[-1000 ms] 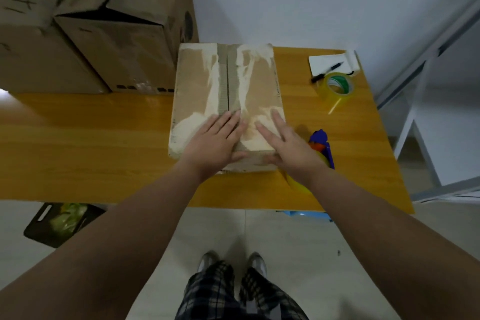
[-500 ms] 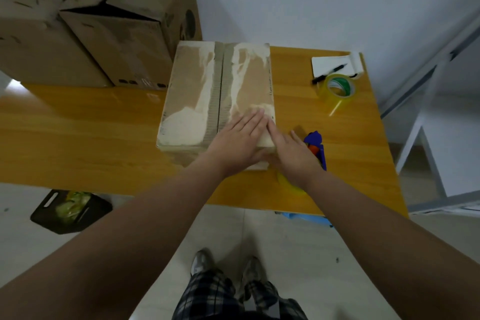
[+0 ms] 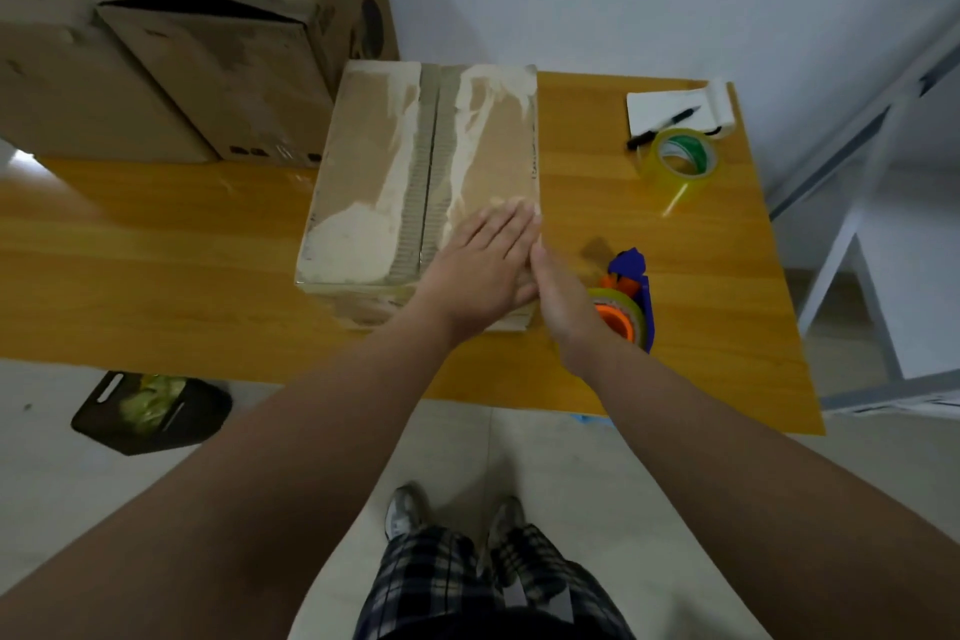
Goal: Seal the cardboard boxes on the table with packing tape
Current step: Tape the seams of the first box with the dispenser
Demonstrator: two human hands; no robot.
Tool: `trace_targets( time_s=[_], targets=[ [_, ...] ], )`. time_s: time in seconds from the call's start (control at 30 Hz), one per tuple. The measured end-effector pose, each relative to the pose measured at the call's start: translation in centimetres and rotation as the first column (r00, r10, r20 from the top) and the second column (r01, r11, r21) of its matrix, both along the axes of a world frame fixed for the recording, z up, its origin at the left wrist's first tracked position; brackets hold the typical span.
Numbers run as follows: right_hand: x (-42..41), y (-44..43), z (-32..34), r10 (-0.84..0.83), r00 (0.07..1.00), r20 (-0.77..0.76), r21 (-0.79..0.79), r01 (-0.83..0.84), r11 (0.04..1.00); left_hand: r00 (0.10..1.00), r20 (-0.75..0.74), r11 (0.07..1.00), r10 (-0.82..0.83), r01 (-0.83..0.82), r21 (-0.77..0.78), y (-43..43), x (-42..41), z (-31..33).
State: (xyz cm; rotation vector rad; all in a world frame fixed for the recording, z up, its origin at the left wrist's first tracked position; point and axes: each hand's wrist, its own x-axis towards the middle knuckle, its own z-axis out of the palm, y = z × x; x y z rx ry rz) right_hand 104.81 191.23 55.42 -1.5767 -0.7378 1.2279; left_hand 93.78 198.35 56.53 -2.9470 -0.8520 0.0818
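A closed cardboard box [image 3: 395, 172] with torn pale patches lies on the wooden table [image 3: 156, 276], a tape strip along its centre seam. My left hand [image 3: 483, 270] lies flat, fingers together, on the box's near right corner. My right hand [image 3: 563, 307] presses edge-on against the box's right side, next to the left hand. Just right of it sits a blue and orange tape dispenser [image 3: 626, 307], partly hidden by my wrist. A loose roll of clear tape [image 3: 680, 161] stands at the far right.
Two large brown boxes [image 3: 218, 42] with open flaps stand at the table's back left. A white pad with a black pen [image 3: 670, 112] lies at the back right corner. A black bin [image 3: 150, 411] sits on the floor under the left side. A white frame stands right.
Both hands slid to the right along the box's near end, from the centre seam to its right corner. My right hand went off the top onto the right side.
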Motion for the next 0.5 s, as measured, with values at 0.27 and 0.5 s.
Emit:
trace_targets(
  time_s=[0.27, 0.5],
  targets=[
    [0.0, -0.4, 0.1, 0.073, 0.957, 0.280, 0.030, -0.085, 0.996, 0.996, -0.089, 0.998, -0.004, 0.009, 0.062, 1.8, -5.6, 0.0],
    [0.0, -0.1, 0.0, 0.137, 0.869, 0.476, -0.175, -0.058, 0.983, 0.946, -0.099, 0.950, 0.309, -0.313, -0.020, 2.7, -12.9, 1.0]
  ],
)
